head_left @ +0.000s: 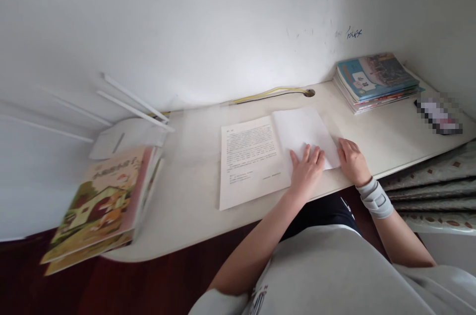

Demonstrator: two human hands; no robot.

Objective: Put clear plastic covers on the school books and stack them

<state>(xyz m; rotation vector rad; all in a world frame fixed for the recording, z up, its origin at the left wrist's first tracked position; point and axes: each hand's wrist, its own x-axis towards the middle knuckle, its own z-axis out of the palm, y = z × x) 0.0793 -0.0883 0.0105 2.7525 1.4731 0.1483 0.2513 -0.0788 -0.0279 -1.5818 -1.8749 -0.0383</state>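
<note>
An open booklet (253, 161) lies on the white desk, with printed text on its left page and a blank white right page (299, 131). My left hand (308, 168) rests on the lower part of the blank page, fingers spread and flat. At that page's right edge is my right hand (352, 158), its fingers bent and close together against the edge. A grey band wraps the right wrist. Whether a thin, see-through strip beside the page belongs to the booklet, I cannot tell.
A stack of books (377, 79) stands at the back right, near a pixelated phone-like object (439, 114). Picture books (104, 201) overhang the desk's left end. Cables (275, 93) run along the wall to a desk hole (309, 93). A faint translucent sheet (203, 129) lies left of the booklet.
</note>
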